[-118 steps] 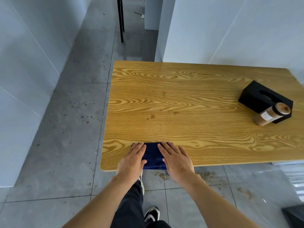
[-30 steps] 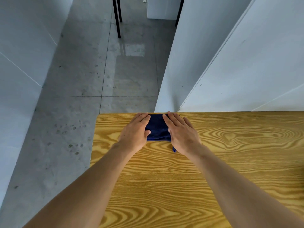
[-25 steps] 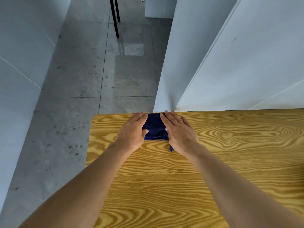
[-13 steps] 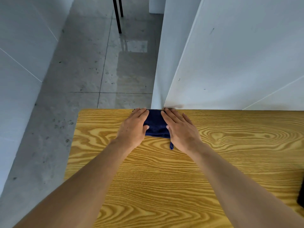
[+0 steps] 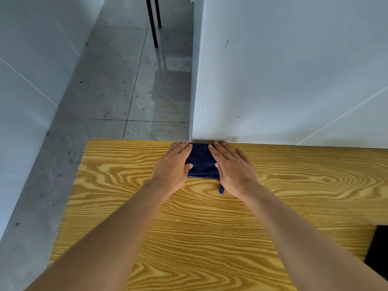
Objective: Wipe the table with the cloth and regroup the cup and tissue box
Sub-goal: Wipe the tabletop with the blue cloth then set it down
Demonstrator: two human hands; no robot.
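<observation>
A folded dark blue cloth [image 5: 201, 162] lies at the far edge of the wooden table [image 5: 210, 227], right against the white wall. My left hand [image 5: 173, 165] presses flat on the cloth's left side and my right hand [image 5: 232, 169] presses flat on its right side, fingers stretched forward to the table's far edge. A small blue loop of the cloth sticks out below my right palm. The black tissue box [image 5: 378, 253] shows only as a dark corner at the right edge. The cup is out of view.
A white wall [image 5: 283, 70] stands directly behind the table's far edge. Grey tiled floor [image 5: 117, 91] lies to the left and beyond, with black furniture legs [image 5: 153, 22] at the top. The table's left edge runs close to my left arm.
Over the frames both hands have pushed the cloth from the near edge across to the far edge. In the last second it slid the final bit up to the wall; the tissue box has entered at right.
</observation>
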